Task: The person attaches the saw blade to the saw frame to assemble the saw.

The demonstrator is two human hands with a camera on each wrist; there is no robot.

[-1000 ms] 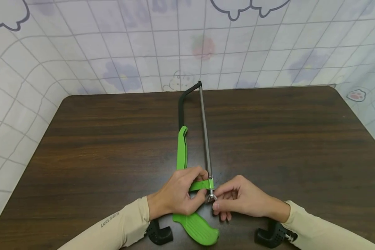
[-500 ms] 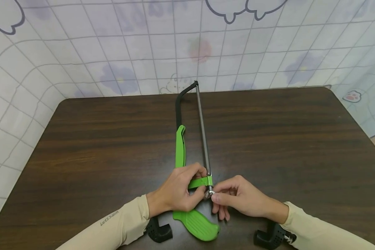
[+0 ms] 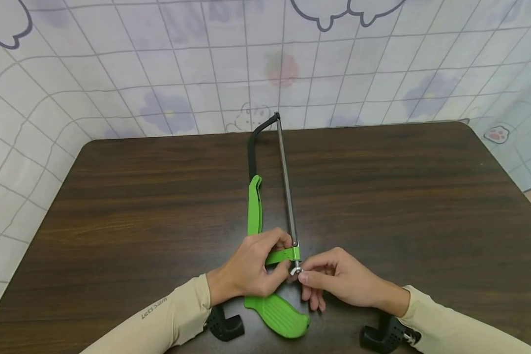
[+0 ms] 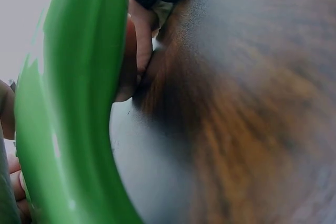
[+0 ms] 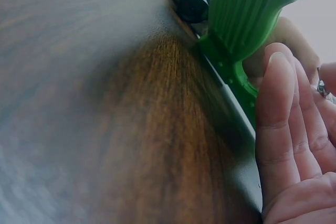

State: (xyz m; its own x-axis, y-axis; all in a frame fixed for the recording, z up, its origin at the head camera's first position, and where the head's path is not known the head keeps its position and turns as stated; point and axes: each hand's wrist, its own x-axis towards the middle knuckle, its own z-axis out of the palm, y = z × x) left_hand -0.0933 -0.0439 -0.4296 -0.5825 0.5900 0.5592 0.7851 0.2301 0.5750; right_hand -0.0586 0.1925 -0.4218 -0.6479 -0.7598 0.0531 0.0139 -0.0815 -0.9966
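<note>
1. Thumb and forefinger of the right hand (image 3: 342,280) have drawn closer together at the wing nut (image 3: 296,271) than a second ago; directions below take that nut as the clock's centre in the head view.
2. At 8 o'clock, a black device (image 3: 227,327) sits beneath the cuff of the pale left sleeve (image 3: 172,309).
3. At 9 o'clock, the left hand (image 3: 252,265) grips the green crossbar (image 3: 280,256) of the hacksaw (image 3: 254,211), thumb on the near side and fingers on the far side.
4. This saw stretches over the brown table (image 3: 380,196): green handle (image 3: 280,317) towards 7 o'clock, black front frame (image 3: 252,152) towards 11, blade (image 3: 286,189) running to 12.
5. Just outside the crossbar's end, the wing nut is pinched between the right thumb and forefinger.
6. At 3 o'clock lies the rest of the right hand, its lower fingers extended in the right wrist view.
7. At 4 o'clock, a second black device (image 3: 380,337) sits beneath the pale right sleeve (image 3: 456,319).
</note>
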